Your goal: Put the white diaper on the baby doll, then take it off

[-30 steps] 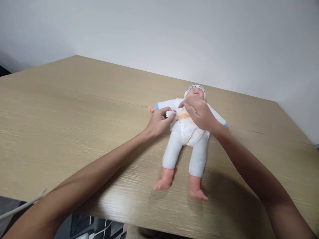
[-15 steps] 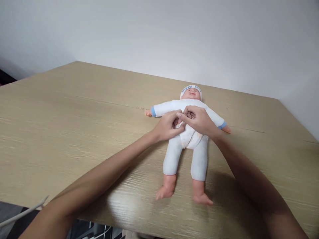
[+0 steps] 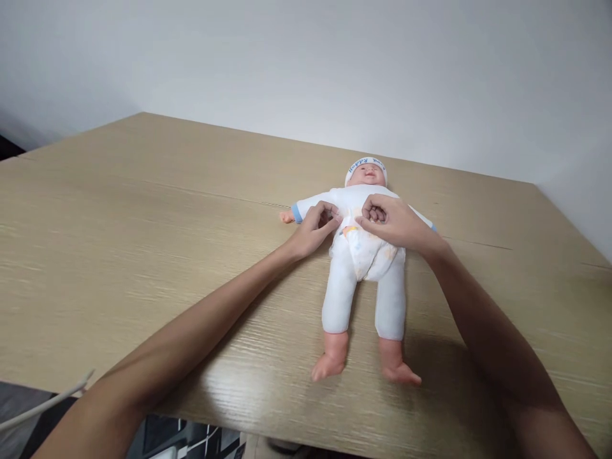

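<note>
I note a table (image 3: pixel 191 242) spreading widely between its own left edge and the doll (image 3: pixel 338 299). The doll lies face-up, head near the far edge, feet toward the near edge. At its diaper (image 3: pixel 366 252), left hand (image 3: pixel 312 231) and right hand (image 3: pixel 400 223) bend inward, fingers curled; I cannot tell whether either grips.

From afar, I am counting one left hand (image 3: pixel 313 231) and one right hand (image 3: pixel 399 222), making two. I am also counting one doll (image 3: pixel 340 290), one diaper (image 3: pixel 367 255), one cap (image 3: pixel 366 164), two blue cuffs (image 3: pixel 297 213), two doll feet (image 3: pixel 333 358), one table (image 3: pixel 167 242).
</note>
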### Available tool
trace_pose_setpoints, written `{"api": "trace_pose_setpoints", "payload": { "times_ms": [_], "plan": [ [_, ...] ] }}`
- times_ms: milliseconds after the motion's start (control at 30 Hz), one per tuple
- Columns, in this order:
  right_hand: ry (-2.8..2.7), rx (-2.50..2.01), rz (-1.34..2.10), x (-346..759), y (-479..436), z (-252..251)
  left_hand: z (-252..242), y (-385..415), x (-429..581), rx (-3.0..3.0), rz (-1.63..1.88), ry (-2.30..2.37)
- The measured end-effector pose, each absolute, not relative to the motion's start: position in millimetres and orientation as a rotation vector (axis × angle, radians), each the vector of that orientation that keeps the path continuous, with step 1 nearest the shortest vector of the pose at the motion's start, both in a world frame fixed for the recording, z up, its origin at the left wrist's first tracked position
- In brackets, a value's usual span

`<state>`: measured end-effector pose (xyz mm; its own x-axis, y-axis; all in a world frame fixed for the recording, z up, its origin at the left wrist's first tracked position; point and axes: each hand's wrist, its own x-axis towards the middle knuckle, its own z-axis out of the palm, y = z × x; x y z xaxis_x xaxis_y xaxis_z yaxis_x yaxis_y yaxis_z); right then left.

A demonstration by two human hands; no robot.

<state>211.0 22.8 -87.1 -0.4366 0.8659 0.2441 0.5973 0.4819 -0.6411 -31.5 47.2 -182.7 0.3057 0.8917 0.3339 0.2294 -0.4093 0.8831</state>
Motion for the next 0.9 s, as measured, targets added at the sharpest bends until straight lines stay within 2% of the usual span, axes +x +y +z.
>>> {"api": "trace_pose_setpoints", "payload": {
  "times_ms": [200, 333, 433, 533, 667, 800, 900],
  "plan": [
    [-2.038, -1.146, 0.823, 219.8, 36.7, -102.5, -180.1, 38.6, -22.1, 1.819, 1.243, 1.149],
    [-1.978, -1.025, 0.477, 213.8, 19.1, -100.7, -159.2, 2.5, -15.0, 1.839, 1.413, 1.293],
    [-1.998, -0.838, 0.215, 209.4, -25.2, -95.4, -138.7, -37.1, -18.9, 2.019, 1.214, 1.083],
    [-2.237, -0.706, 0.270, 212.9, -79.8, -103.5, -127.7, -66.7, -30.8, 2.252, 0.833, 0.826],
    [-2.452, -0.988, 0.400, 227.2, -122.0, -134.0, -133.4, -71.5, -48.3, 2.439, 0.656, 0.896],
    [-2.241, -1.332, 0.416, 231.7, -121.5, -151.5, -146.6, -57.0, -49.3, 2.637, 0.577, 1.069],
    [-2.093, -1.505, 0.358, 222.7, -115.0, -153.4, -151.1, -52.4, -36.0, 2.576, 0.560, 1.227]
  ]
}}
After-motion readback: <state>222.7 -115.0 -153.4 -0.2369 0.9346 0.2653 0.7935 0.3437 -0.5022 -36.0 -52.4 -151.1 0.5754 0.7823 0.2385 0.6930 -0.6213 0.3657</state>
